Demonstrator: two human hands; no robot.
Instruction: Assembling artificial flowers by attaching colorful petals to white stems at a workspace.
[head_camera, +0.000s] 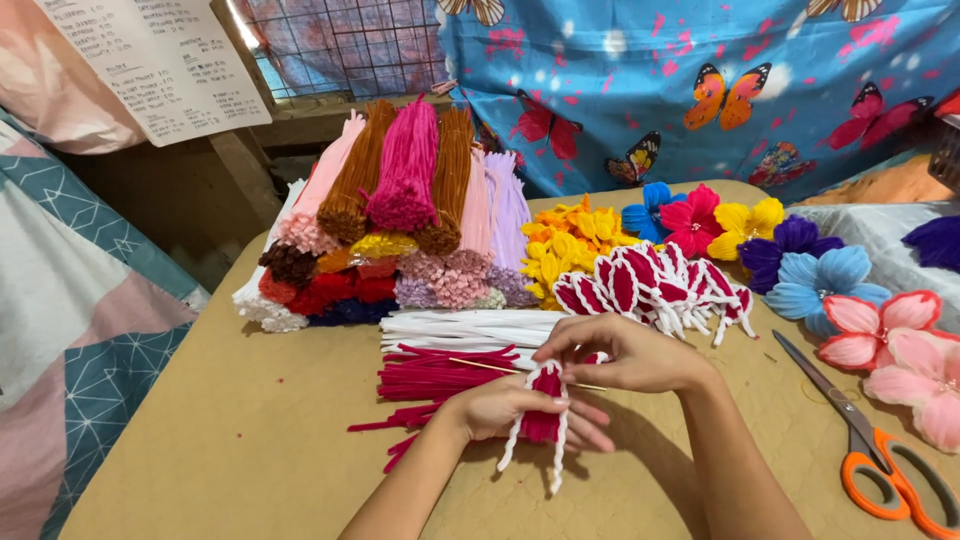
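Both hands meet low at the centre of the tan bench (200, 430), working one small piece. Left hand (505, 408) lies palm-up under a red petal edged in white pipe cleaner (545, 412); its grip is closed loosely round the petal's base, which keeps the petal flat and steady, white tails hanging off below. Right hand (625, 355) comes over from above, fingertips pinched tight on the top of the same petal where a thin wooden skewer (500, 368) crosses — looks like the pinch holds wire and stick together, judging by the angle.

Just behind the hands: loose magenta pipe cleaners (430, 378) fanned on the bench, then a flat bundle of white pipe cleaners (460, 326), both within easy reach. Further back, a stacked pile of pipe-cleaner bundles (400, 200) in pink, brown, orange, lilac, red and navy.

Right of centre, a heap of finished red-and-white petals (660, 285) near the right hand — same make as the one held. Beyond them, yellow flowers (565, 240) and a row of blue, pink, yellow and purple flowers (760, 235). Orange-handled scissors (880, 465) lie apart at the right edge, blades closed. Butterfly-print cloth (700, 80) hangs behind.
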